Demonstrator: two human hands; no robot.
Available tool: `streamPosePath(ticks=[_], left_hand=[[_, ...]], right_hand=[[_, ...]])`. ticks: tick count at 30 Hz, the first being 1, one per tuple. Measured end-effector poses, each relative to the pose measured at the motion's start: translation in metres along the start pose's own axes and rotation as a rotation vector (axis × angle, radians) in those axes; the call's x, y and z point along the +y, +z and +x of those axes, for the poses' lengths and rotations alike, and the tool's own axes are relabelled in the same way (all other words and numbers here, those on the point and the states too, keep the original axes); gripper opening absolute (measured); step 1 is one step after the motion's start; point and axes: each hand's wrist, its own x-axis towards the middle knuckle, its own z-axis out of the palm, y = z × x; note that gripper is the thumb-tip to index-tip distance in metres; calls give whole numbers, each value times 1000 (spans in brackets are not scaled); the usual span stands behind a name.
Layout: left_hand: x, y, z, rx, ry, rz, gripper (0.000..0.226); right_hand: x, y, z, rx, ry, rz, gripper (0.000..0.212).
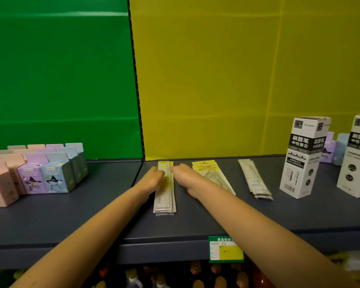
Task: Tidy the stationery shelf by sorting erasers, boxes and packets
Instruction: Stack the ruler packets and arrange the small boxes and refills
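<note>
Arms [81, 235]; L hand [153, 178], R hand [184, 176] fingers [173, 168] unclear

Rear of the bay: a green back panel [58, 80] at left and a yellow back panel [216, 80] at right, divided by a black perforated upright [136, 80] that leans slightly in this wide view. Faint horizontal bands of light cross both panels. The shelf [71, 215] — dark blue-grey, matt — runs the full width; its front edge carries a green-and-yellow price label [226, 249]. Below it, blurred bottle tops [216, 275] stand on a lower tier.
</note>
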Motion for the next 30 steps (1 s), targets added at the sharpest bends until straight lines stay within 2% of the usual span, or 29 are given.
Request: streamPosePath(ticks=[3, 6, 9, 12, 14, 15, 19, 24, 26, 28, 30], left_hand=[[6, 4, 2, -20, -35, -80, 38], [5, 3, 4, -38, -57, -220, 35], [9, -4, -10, -60, -83, -396, 49], [7, -6, -28, -34, 6, -437, 44], [6, -3, -43, -39, 8, -613, 41], [5, -3, -50, -54, 25, -626, 38], [3, 3, -65, -152, -47, -635, 34], [13, 1, -80, -119, -68, -541, 27], [19, 0, -83, -24, -15, -440, 30], [27, 1, -84, 74, 118, -363, 37], [40, 5, -84, 73, 207, -371, 34]], right_hand=[[-7, 7, 2, -6, 31, 55, 41], [-8, 12, 1, 1, 41, 167, 43], [-1, 10, -1, -20, 38, 355, 54], [8, 4, -13, -65, 47, 529, 53], [16, 3, -24, -115, 30, 612, 49], [18, 3, -33, -143, 20, 649, 49], [17, 15, -46, -183, 22, 746, 48], [19, 6, -53, -151, -17, 683, 49], [24, -8, -53, -107, -83, 634, 50], [33, -26, -52, -42, -139, 557, 51], [42, -51, -52, 55, -199, 472, 49]])
